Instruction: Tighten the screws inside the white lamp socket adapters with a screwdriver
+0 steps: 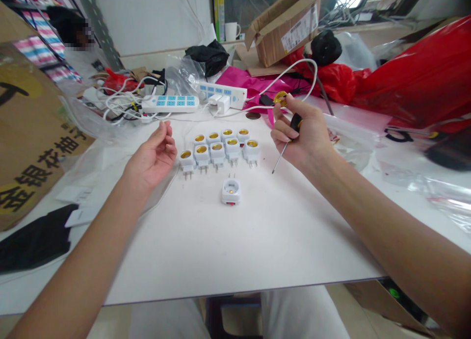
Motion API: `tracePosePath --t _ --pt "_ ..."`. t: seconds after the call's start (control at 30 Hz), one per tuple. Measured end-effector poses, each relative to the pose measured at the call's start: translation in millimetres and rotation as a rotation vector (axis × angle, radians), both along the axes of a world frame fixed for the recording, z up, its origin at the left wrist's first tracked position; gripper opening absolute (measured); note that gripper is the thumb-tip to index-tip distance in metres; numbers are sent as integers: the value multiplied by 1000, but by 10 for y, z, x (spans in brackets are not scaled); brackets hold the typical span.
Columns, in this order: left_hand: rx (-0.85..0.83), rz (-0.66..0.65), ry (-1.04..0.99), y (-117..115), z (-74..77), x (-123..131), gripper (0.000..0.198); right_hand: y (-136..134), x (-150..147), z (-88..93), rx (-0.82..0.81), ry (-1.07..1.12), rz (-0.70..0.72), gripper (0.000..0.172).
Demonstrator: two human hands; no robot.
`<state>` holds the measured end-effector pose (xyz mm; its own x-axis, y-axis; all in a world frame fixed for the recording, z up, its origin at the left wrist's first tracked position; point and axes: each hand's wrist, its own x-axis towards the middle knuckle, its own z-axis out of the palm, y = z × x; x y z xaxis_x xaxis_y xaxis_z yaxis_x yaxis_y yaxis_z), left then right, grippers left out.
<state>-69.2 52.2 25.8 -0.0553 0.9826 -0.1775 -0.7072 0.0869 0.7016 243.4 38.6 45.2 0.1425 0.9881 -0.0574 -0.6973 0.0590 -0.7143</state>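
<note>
My right hand (301,135) is closed around a small screwdriver (285,150) with a black handle, its thin shaft pointing down towards the white table (206,246). Its thumb and forefinger also pinch a small brass ring (280,98). My left hand (154,155) lies open on the table, fingers together and stretched, holding nothing. Between the hands stand several white plug-in lamp sockets with brass insides (218,145), in two rows. One white socket body without brass (231,191) lies alone nearer to me.
Two white-and-blue power strips (171,103) with white cables lie at the back. A cardboard box (283,27), red plastic bags (415,79), a pink bag (239,81) and clear bags crowd the far and right side. A large brown carton (29,138) stands left. Another person sits far left.
</note>
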Motion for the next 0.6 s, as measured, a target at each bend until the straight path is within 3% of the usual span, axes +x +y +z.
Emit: tracePosePath --t 0.23,0.37,0.6 --pt "-9 5 18 7 -30 -20 7 27 41 -61 79 -62 -2 13" --pt "7 -2 13 6 -30 -14 2 26 58 -68 116 -133 12 20" --pt "50 -66 44 -41 18 47 20 -34 -57 6 93 -202 -100 18"
